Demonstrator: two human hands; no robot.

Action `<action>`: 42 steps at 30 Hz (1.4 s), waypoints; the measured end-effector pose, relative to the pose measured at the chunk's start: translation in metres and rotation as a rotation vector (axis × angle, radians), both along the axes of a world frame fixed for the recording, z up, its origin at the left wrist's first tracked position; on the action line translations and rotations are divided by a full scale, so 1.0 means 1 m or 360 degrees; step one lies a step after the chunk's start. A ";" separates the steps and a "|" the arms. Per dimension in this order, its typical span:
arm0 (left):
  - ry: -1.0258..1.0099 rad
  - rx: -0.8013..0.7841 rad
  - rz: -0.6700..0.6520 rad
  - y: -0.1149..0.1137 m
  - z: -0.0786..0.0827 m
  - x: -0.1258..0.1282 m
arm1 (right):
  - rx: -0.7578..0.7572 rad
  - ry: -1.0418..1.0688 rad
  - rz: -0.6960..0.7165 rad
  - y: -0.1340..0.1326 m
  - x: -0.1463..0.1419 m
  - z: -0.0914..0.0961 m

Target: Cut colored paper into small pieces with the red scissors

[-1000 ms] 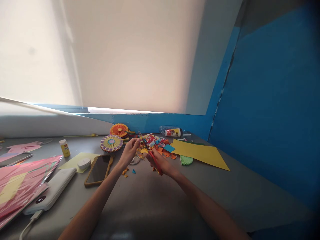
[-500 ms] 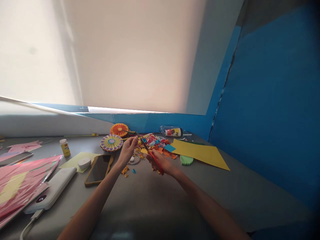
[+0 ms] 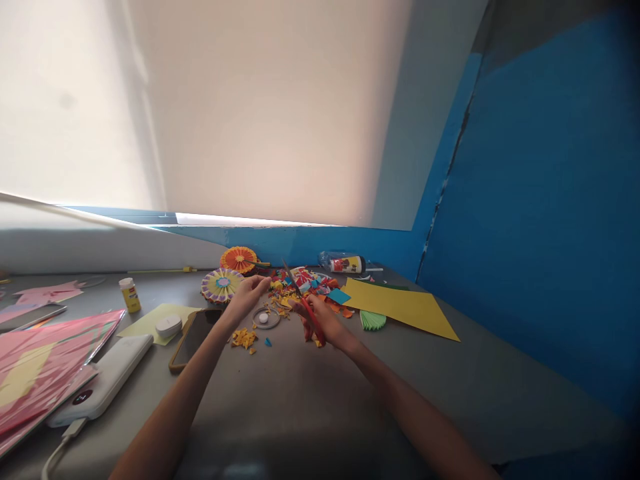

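My right hand point(image 3: 323, 319) is closed on red-handled scissors point(image 3: 316, 325), whose blades point up and away over the paper scraps. To its left, my left hand point(image 3: 251, 292) is pinched, thumb against fingers; anything between the fingertips is too small to make out. Behind the hands lies a heap of colourful paper scraps point(image 3: 305, 279). A small pile of yellow-orange bits point(image 3: 244, 338) sits below the left hand, beside a clear ring with a white centre point(image 3: 265, 319). Close behind the left hand is a purple-and-yellow pleated paper rosette point(image 3: 220, 285).
An orange rosette point(image 3: 239, 259) stands by the wall. Yellow paper point(image 3: 405, 308), a green pleated piece point(image 3: 373, 321) and a glue bottle point(image 3: 347, 265) lie right. Leftward are a phone point(image 3: 193, 340), white earbud case point(image 3: 169, 325), small yellow bottle point(image 3: 130, 295), power bank point(image 3: 107, 380) and pink paper packs point(image 3: 45, 367).
My left hand has moved left and slightly down, away from the scissors. The scissors have shifted slightly, and their blades now point more steeply upward.
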State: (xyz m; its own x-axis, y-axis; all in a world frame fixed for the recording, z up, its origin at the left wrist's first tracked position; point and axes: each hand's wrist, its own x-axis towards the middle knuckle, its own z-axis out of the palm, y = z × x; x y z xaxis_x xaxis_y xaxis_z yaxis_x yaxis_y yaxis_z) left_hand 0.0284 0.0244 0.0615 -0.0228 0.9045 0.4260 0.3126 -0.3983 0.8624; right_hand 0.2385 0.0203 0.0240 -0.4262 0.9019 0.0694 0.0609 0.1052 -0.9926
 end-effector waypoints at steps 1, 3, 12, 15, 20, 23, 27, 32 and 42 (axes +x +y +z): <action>0.0142 -0.0076 -0.0021 0.002 -0.001 -0.009 | 0.0037 0.0021 -0.0042 0.001 0.001 0.001; 0.0470 -0.0297 -0.0018 0.004 -0.005 -0.028 | 0.0168 0.0033 -0.0087 0.004 0.006 0.001; 0.0719 -0.0454 0.0079 0.011 -0.018 -0.053 | 0.0347 0.0157 0.0053 0.008 0.015 0.004; 0.0599 -0.0156 -0.0149 0.010 -0.023 -0.024 | 0.0380 0.0275 0.0024 0.010 0.015 0.005; 0.0696 0.0055 -0.0584 0.007 -0.054 0.038 | 0.0415 0.0270 -0.0051 0.012 0.014 0.007; 0.0985 0.0091 -0.0642 0.007 -0.069 0.058 | 0.0424 0.0180 -0.0081 0.010 0.011 0.008; 0.1171 0.0147 -0.0650 0.007 -0.074 0.061 | 0.0382 0.0152 -0.0059 0.006 0.008 0.010; 0.1120 0.0198 -0.0514 0.007 -0.076 0.059 | 0.0334 0.0171 -0.0071 0.007 0.007 0.009; 0.0094 0.0045 -0.0237 0.005 -0.056 0.058 | 0.0367 0.0144 -0.0218 0.015 0.010 0.003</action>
State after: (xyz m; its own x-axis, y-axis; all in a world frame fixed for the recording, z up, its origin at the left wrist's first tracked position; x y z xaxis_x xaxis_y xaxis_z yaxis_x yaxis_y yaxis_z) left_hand 0.0861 0.0295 0.0053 0.1364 0.8837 0.4478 0.2983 -0.4677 0.8320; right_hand 0.2483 0.0354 0.0270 -0.2845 0.9065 0.3119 0.0025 0.3260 -0.9453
